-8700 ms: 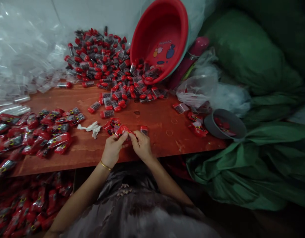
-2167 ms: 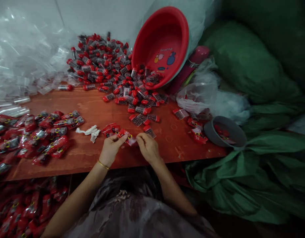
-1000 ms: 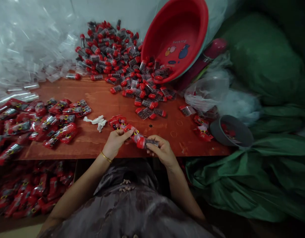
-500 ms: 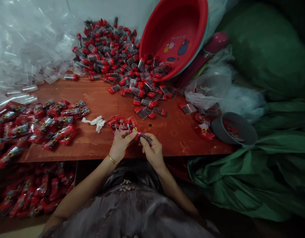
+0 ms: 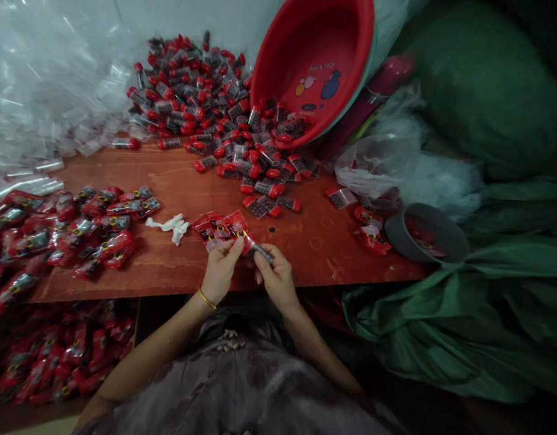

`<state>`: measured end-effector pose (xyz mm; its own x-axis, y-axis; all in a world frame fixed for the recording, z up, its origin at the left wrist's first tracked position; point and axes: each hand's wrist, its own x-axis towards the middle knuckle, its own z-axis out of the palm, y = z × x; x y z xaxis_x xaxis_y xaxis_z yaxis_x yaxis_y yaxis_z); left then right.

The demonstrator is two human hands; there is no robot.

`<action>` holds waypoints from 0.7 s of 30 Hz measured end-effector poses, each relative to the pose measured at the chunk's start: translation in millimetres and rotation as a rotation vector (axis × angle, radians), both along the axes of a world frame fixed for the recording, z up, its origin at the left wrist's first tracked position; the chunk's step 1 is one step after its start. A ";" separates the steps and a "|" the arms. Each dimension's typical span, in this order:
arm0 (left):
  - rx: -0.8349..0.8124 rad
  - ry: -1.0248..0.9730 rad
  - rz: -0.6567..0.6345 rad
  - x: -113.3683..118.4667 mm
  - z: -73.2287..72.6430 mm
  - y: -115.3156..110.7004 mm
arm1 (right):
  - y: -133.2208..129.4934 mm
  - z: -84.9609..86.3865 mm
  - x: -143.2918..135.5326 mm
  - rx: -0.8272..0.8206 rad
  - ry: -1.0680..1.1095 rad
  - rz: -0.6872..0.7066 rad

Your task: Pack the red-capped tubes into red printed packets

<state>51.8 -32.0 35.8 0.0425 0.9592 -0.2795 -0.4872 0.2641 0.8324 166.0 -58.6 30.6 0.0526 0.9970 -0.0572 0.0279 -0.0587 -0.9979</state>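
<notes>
Over the table's front edge, my left hand [image 5: 220, 269] is closed, pinching a red printed packet [image 5: 237, 225] between thumb and fingers. My right hand [image 5: 276, 275] is closed round a small dark tube [image 5: 263, 254], its thumb lying along it. The tube's far end meets the packet's lower right side; whether it is inside, I cannot tell. A few flat red packets [image 5: 208, 226] lie on the table just beyond my left hand. Left of these is a crumpled white scrap [image 5: 172, 226].
Red-capped clear tubes [image 5: 192, 109] with dark contents are heaped behind, spilling from a tilted red basin [image 5: 278, 54]. Filled red packets [image 5: 79, 223] lie left, more in a box [image 5: 56, 356] below. A grey bowl [image 5: 396, 241] and green cloth [image 5: 441, 320] are at right.
The red packet shows more fully above my left fingers, and it and the dark tube now meet at a slant. Both hands stay close together. The whole view has shifted slightly.
</notes>
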 end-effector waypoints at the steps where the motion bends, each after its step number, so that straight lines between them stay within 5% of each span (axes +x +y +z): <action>1: 0.014 0.025 -0.004 -0.2 -0.2 -0.5 | -0.3 -0.5 -1.3 -0.006 0.023 -0.009; 8: -0.038 0.047 0.026 5.6 0.4 -7.2 | -5.7 -10.4 -14.7 0.041 -0.019 -0.166; 13: 0.014 0.114 0.027 6.6 -0.3 -10.0 | -3.9 -6.3 -16.7 -0.010 0.099 -0.131; 21: 0.021 0.116 0.089 2.1 -3.5 -1.2 | -3.2 -9.3 -15.3 0.033 -0.042 -0.096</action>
<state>53.9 -33.2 32.3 -0.0746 0.9636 -0.2569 -0.4080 0.2056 0.8896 150.8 -61.9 21.3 0.1500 0.9885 -0.0204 0.0655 -0.0305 -0.9974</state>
